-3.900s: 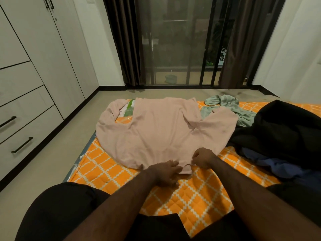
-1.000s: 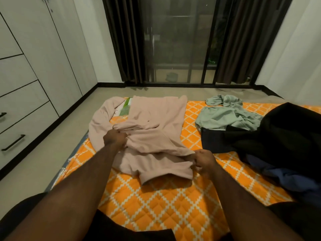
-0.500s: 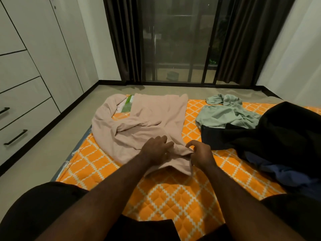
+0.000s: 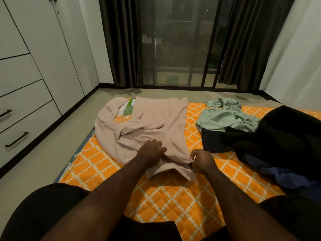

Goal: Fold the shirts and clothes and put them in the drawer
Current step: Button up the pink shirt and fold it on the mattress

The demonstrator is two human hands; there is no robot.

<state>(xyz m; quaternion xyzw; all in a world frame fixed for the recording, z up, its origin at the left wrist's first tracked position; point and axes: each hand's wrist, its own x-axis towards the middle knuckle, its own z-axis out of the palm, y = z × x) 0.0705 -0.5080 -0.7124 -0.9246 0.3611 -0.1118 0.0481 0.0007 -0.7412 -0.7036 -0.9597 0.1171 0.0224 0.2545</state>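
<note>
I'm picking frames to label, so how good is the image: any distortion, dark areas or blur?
Head view: the wide lens bows the wardrobe edges and curtains. The room is dim; the black clothes lose detail in shadow and the window is dark with faint reflections. The pink shirt, left hand and right hand look fairly sharp.

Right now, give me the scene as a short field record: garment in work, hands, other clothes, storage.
surface: orange quilted mat on the floor
garment in work: pink shirt, partly folded, one side sleeve laid across the body
left hand: rests flat on the shirt near its lower part
right hand: pinches the shirt's near right edge
other clothes: green shirt, crumpled; black clothes heaped on the right, over a blue garment
storage: drawers on the left, closed
</note>
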